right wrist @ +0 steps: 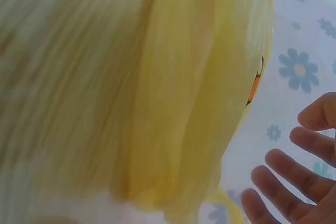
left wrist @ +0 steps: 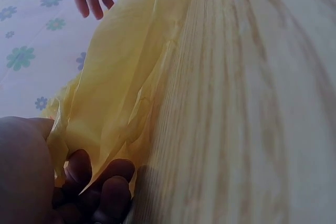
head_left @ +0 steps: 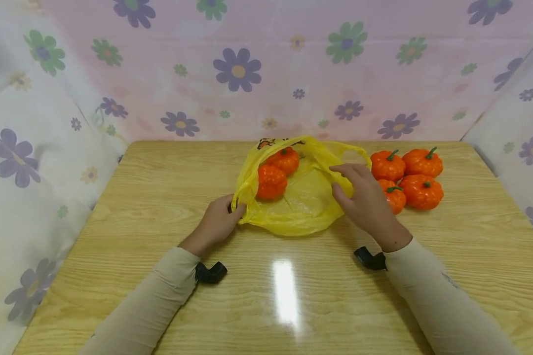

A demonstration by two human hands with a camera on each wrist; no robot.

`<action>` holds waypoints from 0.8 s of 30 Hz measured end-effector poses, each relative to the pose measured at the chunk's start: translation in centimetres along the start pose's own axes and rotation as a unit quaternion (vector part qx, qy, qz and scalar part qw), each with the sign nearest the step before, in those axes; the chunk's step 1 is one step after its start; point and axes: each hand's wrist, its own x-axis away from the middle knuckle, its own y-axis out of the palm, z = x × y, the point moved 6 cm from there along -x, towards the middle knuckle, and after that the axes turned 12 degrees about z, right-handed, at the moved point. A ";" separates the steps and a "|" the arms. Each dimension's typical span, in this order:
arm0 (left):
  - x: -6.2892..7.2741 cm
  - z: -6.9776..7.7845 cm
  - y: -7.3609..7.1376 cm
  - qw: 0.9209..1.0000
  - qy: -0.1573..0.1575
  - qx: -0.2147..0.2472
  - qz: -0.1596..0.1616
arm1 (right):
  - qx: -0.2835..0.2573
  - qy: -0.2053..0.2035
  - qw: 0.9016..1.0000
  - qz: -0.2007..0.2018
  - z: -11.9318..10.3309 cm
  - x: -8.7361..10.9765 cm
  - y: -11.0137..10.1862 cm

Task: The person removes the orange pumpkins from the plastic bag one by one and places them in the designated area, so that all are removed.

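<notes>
A yellow plastic bag (head_left: 311,197) lies on the table with its mouth spread toward me. Two orange pumpkins sit inside it, a front pumpkin (head_left: 272,182) and a rear pumpkin (head_left: 285,160). My left hand (head_left: 219,214) grips the bag's left edge; in the left wrist view its curled fingers (left wrist: 113,182) hold the gathered plastic. Over the bag's right side hovers my right hand (head_left: 366,199), fingers loosely spread. The right wrist view shows those fingers (right wrist: 289,177) apart from the plastic with nothing in them.
Several orange pumpkins with green stems stand close together right of the bag, among them a front-right pumpkin (head_left: 422,192). The wooden table (head_left: 115,236) meets flowered cloth (head_left: 284,98) at its back and sides. A small black device (head_left: 210,272) is strapped at each wrist.
</notes>
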 end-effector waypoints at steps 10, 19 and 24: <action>0.0 -0.1 0.1 1.000 0.005 0.003 -0.003 | -0.039 0.013 0.998 -0.044 -1.5 -0.9 2.1; -0.1 -0.1 0.1 1.000 0.003 0.004 -0.002 | -0.042 0.016 0.996 -0.079 -2.6 -1.5 3.5; 0.0 0.0 0.0 1.000 0.001 0.004 -0.003 | -0.062 0.032 0.993 -0.097 -3.1 -1.8 4.2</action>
